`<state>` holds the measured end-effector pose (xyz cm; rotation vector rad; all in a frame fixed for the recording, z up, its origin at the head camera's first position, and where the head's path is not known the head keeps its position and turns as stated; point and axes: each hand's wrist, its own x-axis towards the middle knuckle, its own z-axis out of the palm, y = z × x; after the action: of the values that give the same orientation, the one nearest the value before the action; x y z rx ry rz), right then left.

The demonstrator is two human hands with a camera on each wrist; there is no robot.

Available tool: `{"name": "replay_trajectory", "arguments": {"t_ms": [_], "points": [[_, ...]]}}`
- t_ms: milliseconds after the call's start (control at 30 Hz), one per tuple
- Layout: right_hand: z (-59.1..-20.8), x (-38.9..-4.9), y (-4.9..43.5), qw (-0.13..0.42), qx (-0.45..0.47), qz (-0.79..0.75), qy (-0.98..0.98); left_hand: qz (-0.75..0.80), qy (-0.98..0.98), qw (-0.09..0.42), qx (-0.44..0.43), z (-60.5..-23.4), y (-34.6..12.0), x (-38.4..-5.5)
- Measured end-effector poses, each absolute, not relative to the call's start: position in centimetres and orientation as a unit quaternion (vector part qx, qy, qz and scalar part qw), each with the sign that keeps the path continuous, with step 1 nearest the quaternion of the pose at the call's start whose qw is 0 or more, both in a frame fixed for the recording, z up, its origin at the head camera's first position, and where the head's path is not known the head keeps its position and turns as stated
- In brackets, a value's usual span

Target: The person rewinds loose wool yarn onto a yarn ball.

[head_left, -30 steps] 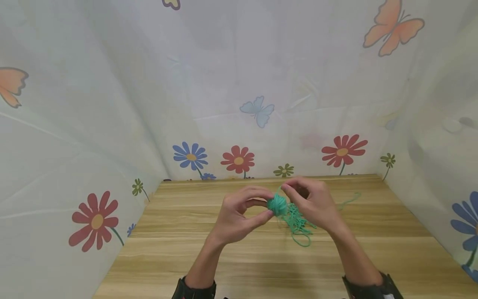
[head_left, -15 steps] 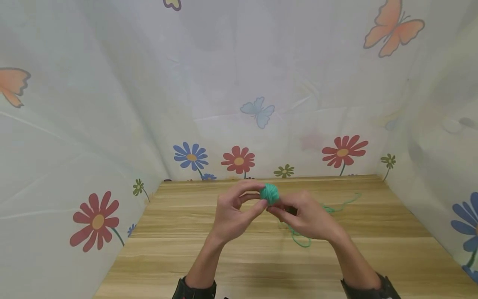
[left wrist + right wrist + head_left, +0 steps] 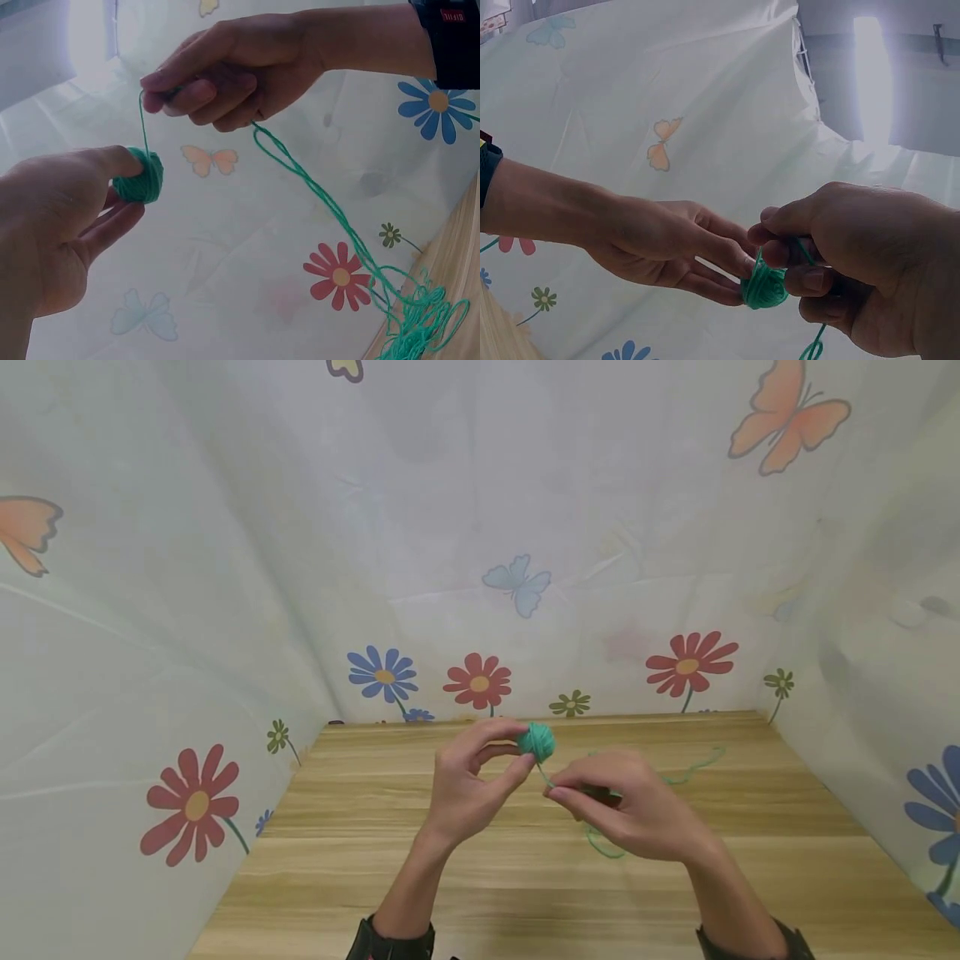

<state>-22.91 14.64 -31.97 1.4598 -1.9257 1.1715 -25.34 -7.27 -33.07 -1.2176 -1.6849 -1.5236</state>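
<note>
A small ball of green yarn (image 3: 537,742) is pinched between the thumb and fingers of my left hand (image 3: 474,789), above the table. From the ball a short taut strand (image 3: 145,120) runs to the thumb and fingertips of my right hand (image 3: 630,802), which pinch it to the right of the ball. In the left wrist view, more yarn (image 3: 315,187) leaves the right hand's curled fingers and hangs in a doubled length. It leads down to a loose tangled heap of green yarn (image 3: 420,322) on the table, which the right hand mostly hides in the head view.
The wooden table (image 3: 360,843) stretches under both hands. A loose yarn tail (image 3: 697,766) trails to the right on it, and a loop (image 3: 604,847) lies nearer. White sheeting (image 3: 420,527) printed with flowers and butterflies encloses the back and sides.
My right hand has passed from above the ball to below it, then out to the right, drawing the strand taut. The left hand has shifted the ball slightly left and up.
</note>
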Motion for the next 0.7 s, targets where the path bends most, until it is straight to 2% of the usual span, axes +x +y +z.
{"name": "replay_trajectory", "arguments": {"t_ms": [333,700], "points": [[-30.9,-22.1,14.7,0.265,0.504,0.475,-0.671,-0.548,-0.634,0.256,-0.481,-33.0,-7.2,-25.3],[-31.9,-23.4,15.0,0.298,0.465,0.476,-0.685,-0.524,-0.633,0.215,-0.528,-32.7,-7.0,-24.9]]}}
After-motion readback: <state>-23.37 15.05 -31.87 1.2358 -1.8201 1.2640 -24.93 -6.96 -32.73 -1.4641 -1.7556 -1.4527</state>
